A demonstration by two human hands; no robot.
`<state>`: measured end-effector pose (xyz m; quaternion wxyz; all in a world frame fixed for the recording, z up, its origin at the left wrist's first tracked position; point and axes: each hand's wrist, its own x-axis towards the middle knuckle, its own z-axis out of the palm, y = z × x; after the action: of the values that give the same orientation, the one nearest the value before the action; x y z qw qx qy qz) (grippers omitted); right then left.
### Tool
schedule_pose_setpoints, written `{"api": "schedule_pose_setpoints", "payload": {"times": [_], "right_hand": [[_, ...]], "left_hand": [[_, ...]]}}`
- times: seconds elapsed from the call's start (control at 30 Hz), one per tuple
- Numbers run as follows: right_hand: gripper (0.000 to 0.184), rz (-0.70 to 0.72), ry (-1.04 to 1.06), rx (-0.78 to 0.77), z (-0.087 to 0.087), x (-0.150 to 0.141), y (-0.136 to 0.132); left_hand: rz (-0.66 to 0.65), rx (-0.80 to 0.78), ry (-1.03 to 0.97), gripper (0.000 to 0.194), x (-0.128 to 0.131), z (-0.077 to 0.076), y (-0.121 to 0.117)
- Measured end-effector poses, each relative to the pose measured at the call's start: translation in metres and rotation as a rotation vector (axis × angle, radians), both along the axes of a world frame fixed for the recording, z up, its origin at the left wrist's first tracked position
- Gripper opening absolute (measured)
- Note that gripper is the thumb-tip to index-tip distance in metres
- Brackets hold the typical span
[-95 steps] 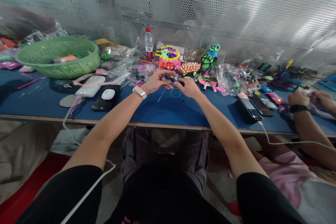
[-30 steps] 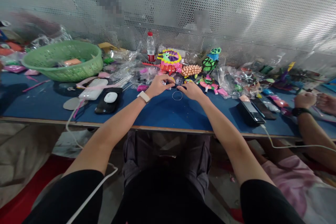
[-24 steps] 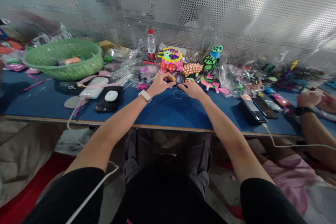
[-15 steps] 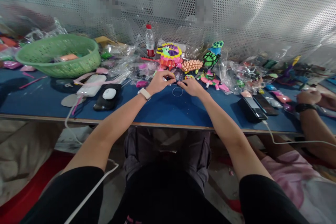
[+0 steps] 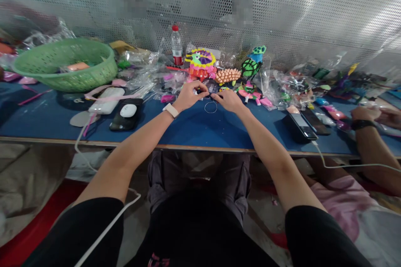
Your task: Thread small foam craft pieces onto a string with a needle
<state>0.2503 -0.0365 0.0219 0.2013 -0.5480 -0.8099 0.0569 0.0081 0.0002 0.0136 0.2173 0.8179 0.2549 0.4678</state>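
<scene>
My left hand, with a white watch on its wrist, and my right hand meet over the blue table, fingertips pinched together on a small dark piece I cannot make out. A thin wire ring hangs or lies just below the fingertips. Right behind my hands stand bright beaded toys: a round yellow and purple one, an orange spiky one and a green turtle-like figure.
A green basket stands at the left, with a power bank, a phone carrying a white mouse and a cable beside it. A water bottle stands at the back. Two phones lie right; another person's hands work there.
My hands have stayed pinched together at the same spot above the wire ring. Only the camera view shifted slightly.
</scene>
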Motion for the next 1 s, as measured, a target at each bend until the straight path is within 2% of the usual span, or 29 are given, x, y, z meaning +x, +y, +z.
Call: {"api": "schedule_pose_setpoints", "payload": {"times": [0.17,0.4,0.57,0.77,0.87,1.0], "right_hand": [[0.053,-0.061,-0.048,0.026,0.004,-0.004,-0.005],[0.053,-0.133,-0.052,0.032,0.004,-0.009,-0.008],[0.062,-0.141,0.017,0.032,0.004,-0.014,-0.009],[0.068,-0.197,0.134,-0.024,0.004,-0.023,-0.012],[0.068,-0.210,0.114,-0.037,0.006,-0.020,-0.012],[0.065,-0.251,-0.030,-0.072,0.011,-0.005,-0.013]], "left_hand": [[0.044,0.106,0.034,0.026,-0.001,-0.004,0.004],[0.238,0.375,0.142,0.020,0.002,-0.009,-0.001],[0.369,0.443,0.160,0.024,0.009,-0.010,-0.005],[0.364,0.369,0.016,0.034,0.004,-0.007,0.005],[0.360,0.227,-0.163,0.052,0.000,-0.010,0.017],[0.322,0.034,-0.372,0.072,-0.001,-0.018,0.035]]}}
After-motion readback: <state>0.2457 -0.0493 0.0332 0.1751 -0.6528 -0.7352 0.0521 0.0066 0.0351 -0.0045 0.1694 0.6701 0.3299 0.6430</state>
